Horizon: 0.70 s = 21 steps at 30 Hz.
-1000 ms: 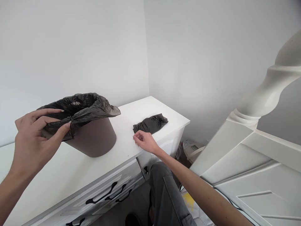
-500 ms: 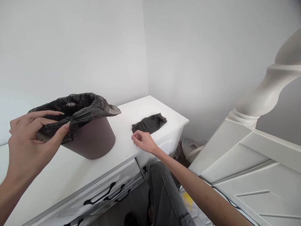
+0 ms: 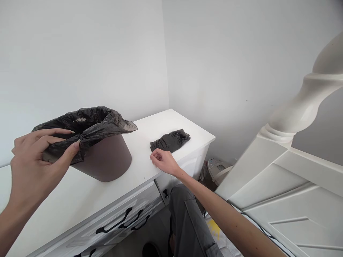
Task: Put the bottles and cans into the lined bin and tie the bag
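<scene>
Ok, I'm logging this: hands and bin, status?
Left hand pinching black liner on bin. Right hand curled by folded black plastic, contact unclear. Plastic apart from bin.

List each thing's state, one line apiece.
Bin: standing on the cabinet top, lined.
Black liner: open-mouthed, draped over the bin's top.
Second black bag: folded, lying flat.
Left hand: pinching the liner's edge.
Right hand: loosely curled.
Drawers: appear shut.

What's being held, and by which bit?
The left hand pinches the black bag by its rim, over the brown bin; the curled right hand seems to hold nothing.
</scene>
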Motion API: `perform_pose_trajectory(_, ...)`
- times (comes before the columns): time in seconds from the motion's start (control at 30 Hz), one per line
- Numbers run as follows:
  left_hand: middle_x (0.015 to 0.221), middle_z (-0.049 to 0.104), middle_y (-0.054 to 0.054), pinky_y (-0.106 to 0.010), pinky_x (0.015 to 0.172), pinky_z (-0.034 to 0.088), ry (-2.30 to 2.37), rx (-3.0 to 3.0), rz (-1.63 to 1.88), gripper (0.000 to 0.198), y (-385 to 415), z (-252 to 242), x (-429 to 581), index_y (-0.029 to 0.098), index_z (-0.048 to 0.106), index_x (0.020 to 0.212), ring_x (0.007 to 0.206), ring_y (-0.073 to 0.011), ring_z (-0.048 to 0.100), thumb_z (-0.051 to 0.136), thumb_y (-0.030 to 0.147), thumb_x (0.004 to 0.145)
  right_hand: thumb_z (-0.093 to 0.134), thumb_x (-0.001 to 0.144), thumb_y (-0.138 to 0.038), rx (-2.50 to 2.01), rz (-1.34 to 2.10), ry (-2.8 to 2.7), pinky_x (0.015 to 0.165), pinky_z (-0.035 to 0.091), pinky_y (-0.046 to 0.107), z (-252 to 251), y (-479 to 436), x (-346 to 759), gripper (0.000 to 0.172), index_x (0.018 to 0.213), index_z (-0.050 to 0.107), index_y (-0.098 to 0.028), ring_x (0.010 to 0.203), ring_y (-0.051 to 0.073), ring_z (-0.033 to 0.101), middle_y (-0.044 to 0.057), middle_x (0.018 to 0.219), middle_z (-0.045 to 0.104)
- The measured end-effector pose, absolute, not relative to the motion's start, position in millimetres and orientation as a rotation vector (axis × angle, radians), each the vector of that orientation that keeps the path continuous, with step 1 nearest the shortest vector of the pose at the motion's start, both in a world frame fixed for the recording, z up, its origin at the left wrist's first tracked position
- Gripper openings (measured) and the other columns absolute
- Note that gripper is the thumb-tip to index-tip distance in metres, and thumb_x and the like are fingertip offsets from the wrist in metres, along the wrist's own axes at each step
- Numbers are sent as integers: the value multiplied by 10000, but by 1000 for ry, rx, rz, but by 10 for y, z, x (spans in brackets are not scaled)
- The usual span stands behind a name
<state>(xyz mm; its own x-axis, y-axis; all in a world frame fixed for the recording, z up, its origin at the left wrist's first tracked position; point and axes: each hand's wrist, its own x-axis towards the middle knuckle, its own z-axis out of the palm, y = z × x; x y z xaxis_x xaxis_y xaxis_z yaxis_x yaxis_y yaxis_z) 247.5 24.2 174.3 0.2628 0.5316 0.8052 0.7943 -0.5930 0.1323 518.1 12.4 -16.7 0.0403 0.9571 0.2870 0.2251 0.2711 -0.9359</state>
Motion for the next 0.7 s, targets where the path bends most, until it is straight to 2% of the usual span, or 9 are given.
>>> perform_pose_trajectory(0.43, 1147, 731, -104, -576, 1144, 376, -1192, -2220, -1231, 283, 241, 1759, 2480, 222, 608, 847, 1241, -322, 618, 603, 492, 931, 562, 928, -337, -1170, 838, -1430, 642, 486, 252, -143, 95, 5187, 150, 852, 623, -223, 664, 140, 619, -26, 709, 668)
perform_pose_trajectory(0.7, 1131, 730, -99, -563, 1134, 392, -1147, -2231, -1229, 274, 210, 1777, 2497, 213, 598, 826, 1192, -300, 644, 626, 464, 931, 564, 933, -330, -1204, 863, -1407, 634, 481, 259, -61, -65, 5242, 152, 848, 621, -218, 626, 138, 612, -28, 687, 658)
